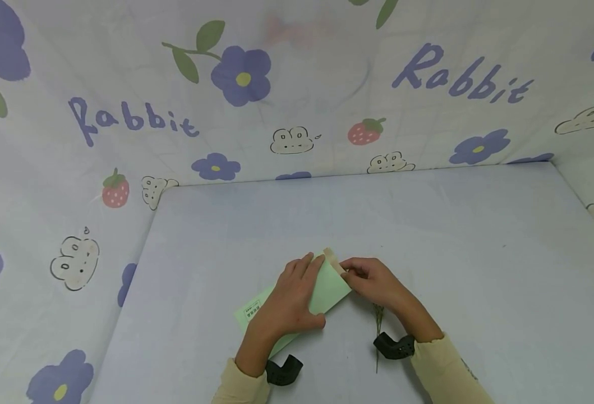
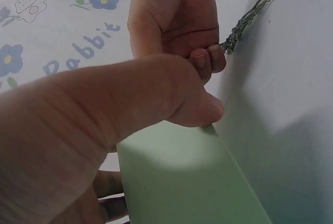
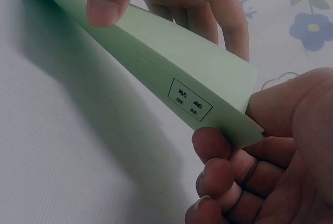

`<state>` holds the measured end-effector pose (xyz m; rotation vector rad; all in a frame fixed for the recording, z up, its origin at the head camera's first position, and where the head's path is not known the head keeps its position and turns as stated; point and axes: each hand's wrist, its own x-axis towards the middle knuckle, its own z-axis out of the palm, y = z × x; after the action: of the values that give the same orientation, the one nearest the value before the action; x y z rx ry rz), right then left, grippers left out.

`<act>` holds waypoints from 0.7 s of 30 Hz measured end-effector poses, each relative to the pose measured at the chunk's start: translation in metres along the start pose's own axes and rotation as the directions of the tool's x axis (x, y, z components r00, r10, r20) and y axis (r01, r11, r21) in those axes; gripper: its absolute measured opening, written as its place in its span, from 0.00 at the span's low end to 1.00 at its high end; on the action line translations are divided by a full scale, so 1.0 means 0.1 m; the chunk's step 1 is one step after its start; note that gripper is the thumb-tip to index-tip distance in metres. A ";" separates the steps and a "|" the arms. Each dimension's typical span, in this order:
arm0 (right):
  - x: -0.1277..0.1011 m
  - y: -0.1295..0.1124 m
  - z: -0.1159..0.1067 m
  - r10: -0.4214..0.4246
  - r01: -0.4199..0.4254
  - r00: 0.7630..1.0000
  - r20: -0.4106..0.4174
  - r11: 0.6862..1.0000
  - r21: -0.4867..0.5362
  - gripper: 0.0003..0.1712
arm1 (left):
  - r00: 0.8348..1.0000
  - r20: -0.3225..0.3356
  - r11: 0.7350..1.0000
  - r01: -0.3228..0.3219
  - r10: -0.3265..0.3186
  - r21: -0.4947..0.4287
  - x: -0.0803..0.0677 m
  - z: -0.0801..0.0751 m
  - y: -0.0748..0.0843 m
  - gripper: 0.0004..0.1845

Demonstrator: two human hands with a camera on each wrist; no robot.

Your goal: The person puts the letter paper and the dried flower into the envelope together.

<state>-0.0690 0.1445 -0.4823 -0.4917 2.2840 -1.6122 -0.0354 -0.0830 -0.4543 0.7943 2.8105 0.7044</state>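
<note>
A pale green paper envelope [image 1: 331,292] lies aslant at the middle front, with a tan strip [image 1: 334,261] along its upper right end. My left hand [image 1: 289,300] holds the envelope across its width, thumb on the near edge and fingers on the far side. The right hand [image 1: 372,280] pinches the right end of the envelope by the strip, thumb on one side and fingers on the other. A printed stamp box [image 3: 190,98] shows on the envelope's lower face in the right wrist view. The face under the left palm is hidden.
A thin bundle of dried stems [image 1: 378,320] lies beside the right wrist, partly under it. Each wrist wears a black curved device [image 1: 284,370]. A white sheet [image 1: 453,241] covers the table, and a printed curtain [image 1: 317,84] rises behind it.
</note>
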 end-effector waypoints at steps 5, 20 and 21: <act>0.01 0.02 0.00 0.003 -0.003 1.000 -0.001 1.000 0.005 0.15 | 1.000 -0.004 1.000 -0.008 0.008 -0.002 0.00 0.00 0.00 0.53; 0.01 0.07 -0.01 0.017 -0.017 1.000 0.026 1.000 0.011 0.15 | 1.000 -0.008 1.000 -0.017 0.017 -0.021 0.01 0.03 -0.02 0.54; 0.01 0.08 -0.01 0.019 -0.020 0.999 0.027 1.000 0.010 0.15 | 1.000 -0.008 1.000 -0.019 0.019 -0.024 0.00 0.03 -0.01 0.53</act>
<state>-0.0714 0.1473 -0.4893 -0.4844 2.2525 -1.5978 -0.0356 -0.0825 -0.4578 0.8170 2.7997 0.7443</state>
